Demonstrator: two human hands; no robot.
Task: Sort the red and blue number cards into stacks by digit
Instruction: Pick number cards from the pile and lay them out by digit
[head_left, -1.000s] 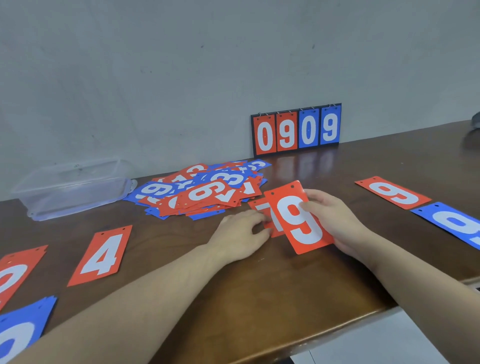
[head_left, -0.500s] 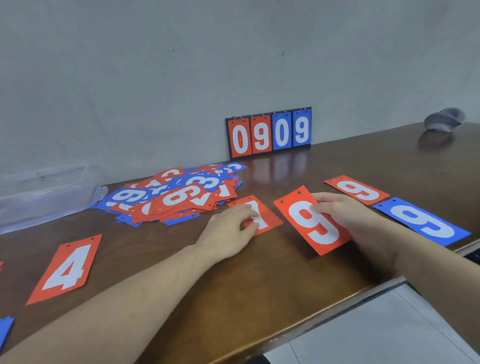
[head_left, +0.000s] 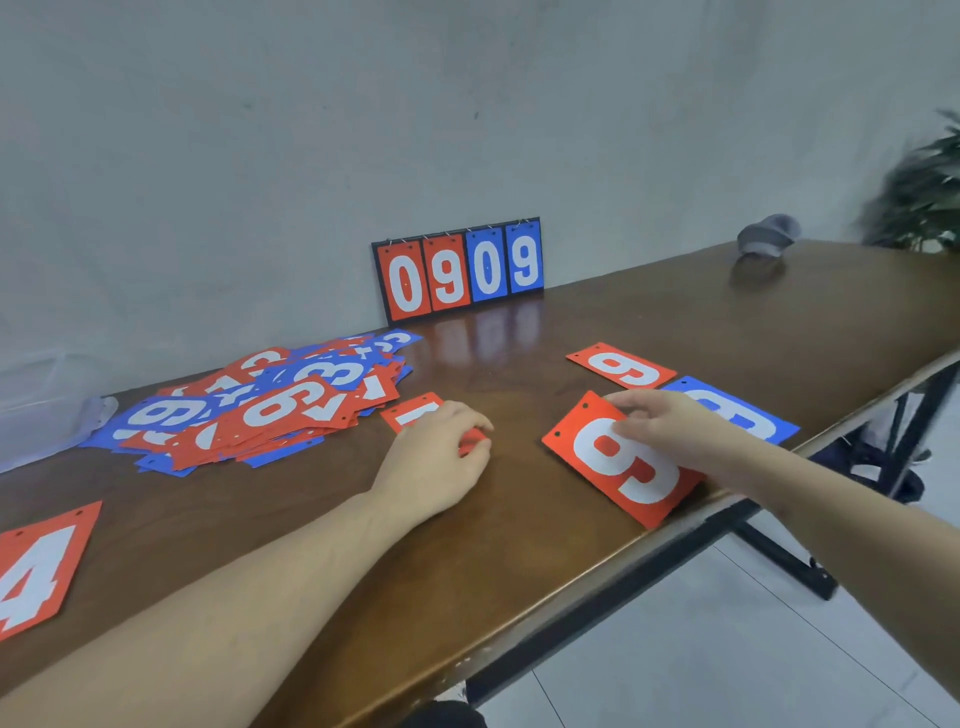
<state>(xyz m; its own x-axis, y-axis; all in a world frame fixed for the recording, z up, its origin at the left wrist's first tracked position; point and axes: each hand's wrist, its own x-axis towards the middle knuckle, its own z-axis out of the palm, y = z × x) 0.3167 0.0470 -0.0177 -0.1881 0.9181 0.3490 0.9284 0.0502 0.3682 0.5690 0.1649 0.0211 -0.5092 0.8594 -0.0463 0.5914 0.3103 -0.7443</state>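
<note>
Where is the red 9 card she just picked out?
The red 9 card lies near the table's front edge under the right hand, just before the blue card.

Left hand (head_left: 434, 462) covers most of a red card (head_left: 415, 410); digit unreadable. Red 4 card (head_left: 39, 569) cropped at left edge. Plant (head_left: 922, 202) blurred.

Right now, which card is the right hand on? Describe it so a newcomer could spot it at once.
Start at the front edge of the brown table, right of the mixed card pile. The right hand rests on a red 9 card lying askew by that edge. Unlike the red 9 and blue card behind it, it is nearest the person and touched.
</note>
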